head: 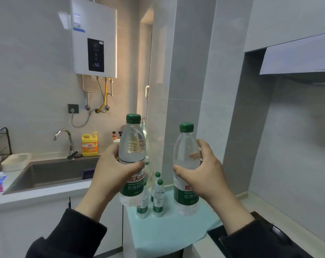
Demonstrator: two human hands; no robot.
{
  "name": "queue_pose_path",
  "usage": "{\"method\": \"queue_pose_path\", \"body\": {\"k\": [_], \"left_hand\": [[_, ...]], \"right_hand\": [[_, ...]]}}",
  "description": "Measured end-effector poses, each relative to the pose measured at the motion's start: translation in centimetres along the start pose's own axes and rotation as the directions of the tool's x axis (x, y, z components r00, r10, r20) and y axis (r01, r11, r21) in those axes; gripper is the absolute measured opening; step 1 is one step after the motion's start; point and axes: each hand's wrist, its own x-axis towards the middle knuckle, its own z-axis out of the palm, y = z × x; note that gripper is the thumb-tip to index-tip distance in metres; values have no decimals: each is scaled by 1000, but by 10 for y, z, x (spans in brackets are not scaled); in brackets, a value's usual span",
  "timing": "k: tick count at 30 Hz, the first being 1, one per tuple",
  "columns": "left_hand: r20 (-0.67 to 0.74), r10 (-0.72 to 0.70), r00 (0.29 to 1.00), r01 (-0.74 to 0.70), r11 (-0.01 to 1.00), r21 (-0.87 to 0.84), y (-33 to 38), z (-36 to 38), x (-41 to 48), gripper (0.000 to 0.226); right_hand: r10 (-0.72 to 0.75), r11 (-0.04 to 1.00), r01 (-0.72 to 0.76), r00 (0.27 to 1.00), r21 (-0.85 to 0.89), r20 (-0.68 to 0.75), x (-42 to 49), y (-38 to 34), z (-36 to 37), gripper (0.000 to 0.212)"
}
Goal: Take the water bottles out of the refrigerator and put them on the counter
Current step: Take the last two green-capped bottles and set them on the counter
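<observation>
My left hand [113, 170] grips a clear water bottle [132, 146] with a green cap and green label, held upright in the air. My right hand [206, 172] grips a second, matching bottle [186, 149], also upright and raised. Both hang above the pale green counter [169, 233]. Three smaller green-capped bottles [159, 198] stand on that counter, between and behind the two held ones. The refrigerator is out of view.
A sink [52, 174] with a faucet [65, 138] and a yellow detergent jug [89, 145] lies to the left. A white water heater [94, 36] hangs on the wall. A black stovetop [251, 237] borders the counter on the right, under a range hood [297, 56].
</observation>
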Motion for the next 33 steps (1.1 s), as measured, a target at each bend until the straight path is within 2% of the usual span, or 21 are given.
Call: {"method": "queue_pose_path", "body": {"k": [3,6,8,12,17,22,28,33], "left_hand": [[-18,-37,999,38,999,30,-38,23,28,64],[-36,-97,995,99,993,65,-81,49,49,71],[-43,-139,989,142,986,82,-116,68,63,68],[-70,-209,975,216,969,121,-192,93,74,65],[-92,-344,934,356,915,192,-295,114,72,64],[-90,-451,888,458,851,257,-369,119,63,61],[-95,-518,850,522,808,274,-417,118,59,59],[-63,-529,846,523,801,290,-441,121,58,57]], "right_hand": [[77,997,-77,997,19,24,29,40,18,84],[137,990,-139,988,22,73,57,89,41,55],[159,986,-163,981,32,116,76,126,60,50],[178,981,-191,961,44,212,94,200,105,65],[262,959,-283,908,18,328,86,292,167,70],[335,938,-341,861,-53,384,63,350,224,84],[388,918,-390,850,-69,356,43,384,266,78],[403,912,-402,844,-79,354,34,400,277,72]]}}
